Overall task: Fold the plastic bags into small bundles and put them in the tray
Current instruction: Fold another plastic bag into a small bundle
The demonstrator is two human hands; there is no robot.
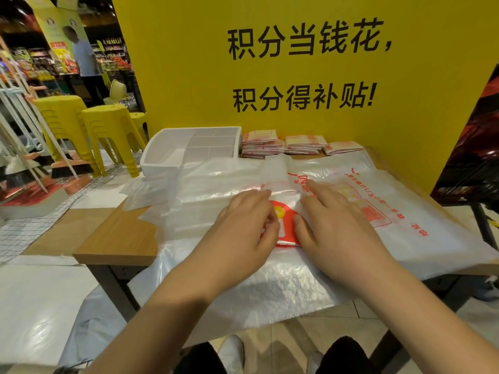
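Head view: you are folding a printed plastic bag (286, 228) just in front of the tray (151, 161), left hand (243, 224) pinching its folded edge and right hand (333, 221) pressing flat, fingers spread. Folded bundles (270, 144) are lying beside the tray, none showing inside it; unfolded bags (432, 238) are waiting underneath.

Translucent white plastic bags (297, 279) carry red print and a red-and-yellow badge (286, 228). Tray (151, 157) at eleven o'clock: white. Bundles (262, 144) at twelve: white and red. Wood-grain surface (118, 238); yellow wall (189, 76) with black characters.
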